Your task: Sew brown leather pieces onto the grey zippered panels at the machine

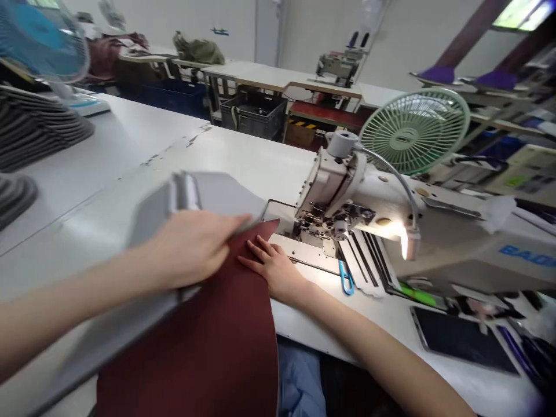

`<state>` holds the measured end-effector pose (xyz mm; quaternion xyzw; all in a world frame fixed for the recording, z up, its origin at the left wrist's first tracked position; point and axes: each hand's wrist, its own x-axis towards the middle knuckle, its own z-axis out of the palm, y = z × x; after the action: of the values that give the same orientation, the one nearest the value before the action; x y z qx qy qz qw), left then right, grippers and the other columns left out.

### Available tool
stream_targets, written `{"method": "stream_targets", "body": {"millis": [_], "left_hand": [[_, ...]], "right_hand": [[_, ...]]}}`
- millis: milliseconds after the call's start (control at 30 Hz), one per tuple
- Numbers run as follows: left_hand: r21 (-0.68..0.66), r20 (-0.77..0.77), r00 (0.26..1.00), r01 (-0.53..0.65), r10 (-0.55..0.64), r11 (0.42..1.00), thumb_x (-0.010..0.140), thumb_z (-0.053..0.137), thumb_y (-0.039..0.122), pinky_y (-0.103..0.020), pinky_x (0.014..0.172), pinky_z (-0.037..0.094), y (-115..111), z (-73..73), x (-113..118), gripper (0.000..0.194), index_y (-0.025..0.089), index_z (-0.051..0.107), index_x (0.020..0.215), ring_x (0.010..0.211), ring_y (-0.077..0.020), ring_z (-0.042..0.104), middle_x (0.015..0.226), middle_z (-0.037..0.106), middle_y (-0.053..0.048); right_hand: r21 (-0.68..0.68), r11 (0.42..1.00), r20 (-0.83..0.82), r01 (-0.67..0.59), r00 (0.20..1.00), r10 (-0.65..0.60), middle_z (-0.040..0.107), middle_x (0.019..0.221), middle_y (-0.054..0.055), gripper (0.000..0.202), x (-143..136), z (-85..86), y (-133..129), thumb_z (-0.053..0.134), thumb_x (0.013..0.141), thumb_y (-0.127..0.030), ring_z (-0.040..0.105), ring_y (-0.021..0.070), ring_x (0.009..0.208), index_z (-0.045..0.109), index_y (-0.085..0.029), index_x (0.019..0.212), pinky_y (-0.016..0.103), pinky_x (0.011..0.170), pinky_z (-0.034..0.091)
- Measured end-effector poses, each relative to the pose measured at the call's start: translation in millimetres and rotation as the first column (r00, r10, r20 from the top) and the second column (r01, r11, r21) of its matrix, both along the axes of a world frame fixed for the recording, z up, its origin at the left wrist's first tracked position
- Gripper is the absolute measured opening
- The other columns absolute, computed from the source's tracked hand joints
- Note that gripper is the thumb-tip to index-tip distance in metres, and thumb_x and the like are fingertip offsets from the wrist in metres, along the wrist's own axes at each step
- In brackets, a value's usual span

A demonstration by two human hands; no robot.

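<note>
My left hand (197, 246), blurred by motion, is closed on a grey fabric panel (221, 188) with a pale strip (185, 191) on it. Under and beside it, a dark maroon fabric panel (204, 347) spreads down toward my lap, its pointed tip aimed at the sewing machine (334, 191). On the maroon panel, near that tip, my right hand (278, 269) lies flat with its fingers spread. The needle area stands just beyond the fingertips, apart from both hands. Blue thread snips (346, 278) lie to the right of my right hand.
White strips with black lines (367, 260) and a dark tablet or phone (463, 339) lie on the right of the table. A lit lamp (408, 243) hangs by the machine. A green fan (412, 133) stands behind; stacked grey pieces (39, 124) and a blue fan (41, 37) are at left.
</note>
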<state>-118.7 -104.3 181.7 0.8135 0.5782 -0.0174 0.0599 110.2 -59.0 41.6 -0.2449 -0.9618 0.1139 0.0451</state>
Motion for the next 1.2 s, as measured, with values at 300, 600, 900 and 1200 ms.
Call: {"method": "stream_targets", "body": {"millis": [300, 600, 900, 1200], "left_hand": [[-0.119, 0.137, 0.926, 0.367, -0.351, 0.923, 0.077, 0.055, 0.029, -0.045, 0.093, 0.042, 58.1, -86.8, 77.4, 0.044, 0.026, 0.062, 0.12, 0.114, -0.0297, 0.053, 0.132, 0.057, -0.009], [-0.199, 0.163, 0.843, 0.537, -0.513, 0.82, 0.073, 0.055, 0.02, -0.049, 0.115, 0.026, 77.2, -96.2, 82.1, 0.044, 0.019, 0.056, 0.117, 0.147, -0.031, 0.021, 0.159, 0.028, -0.009], [-0.217, 0.154, 0.848, 0.53, -0.507, 0.82, 0.07, 0.055, 0.017, -0.048, 0.113, 0.032, 80.7, -94.8, 83.8, 0.04, 0.019, 0.054, 0.11, 0.146, -0.0313, 0.021, 0.162, 0.021, -0.008], [-0.223, 0.164, 0.876, 0.481, -0.454, 0.848, 0.068, 0.053, 0.016, -0.049, 0.109, 0.034, 78.5, -100.7, 89.3, 0.044, 0.019, 0.051, 0.112, 0.146, -0.0317, 0.02, 0.161, 0.022, -0.008]], "right_hand": [[-0.071, 0.997, -0.103, -0.031, 0.994, 0.024, 0.058, 0.129, 0.009, 0.045, 58.9, 0.3, -12.5, 0.053, 0.089, -0.031, 0.043, 0.0264, 0.118, 0.057, -0.028, 0.134, 0.042, 0.103, 0.031], [-0.028, 0.997, -0.167, -0.073, 0.984, 0.067, 0.049, 0.143, 0.01, 0.056, 75.3, -10.8, -16.4, 0.057, 0.082, -0.029, 0.038, 0.0293, 0.126, 0.052, -0.027, 0.137, 0.045, 0.103, 0.032], [0.04, 0.999, -0.241, -0.023, 0.97, 0.032, 0.058, 0.133, 0.007, 0.041, 72.9, -23.2, -17.1, 0.049, 0.09, -0.022, 0.042, 0.0282, 0.12, 0.06, -0.028, 0.129, 0.042, 0.097, 0.036], [0.065, 0.998, -0.236, -0.006, 0.971, 0.022, 0.059, 0.13, 0.012, 0.041, 71.2, -25.9, -19.1, 0.052, 0.089, -0.021, 0.044, 0.0294, 0.119, 0.059, -0.026, 0.129, 0.044, 0.097, 0.037]]}}
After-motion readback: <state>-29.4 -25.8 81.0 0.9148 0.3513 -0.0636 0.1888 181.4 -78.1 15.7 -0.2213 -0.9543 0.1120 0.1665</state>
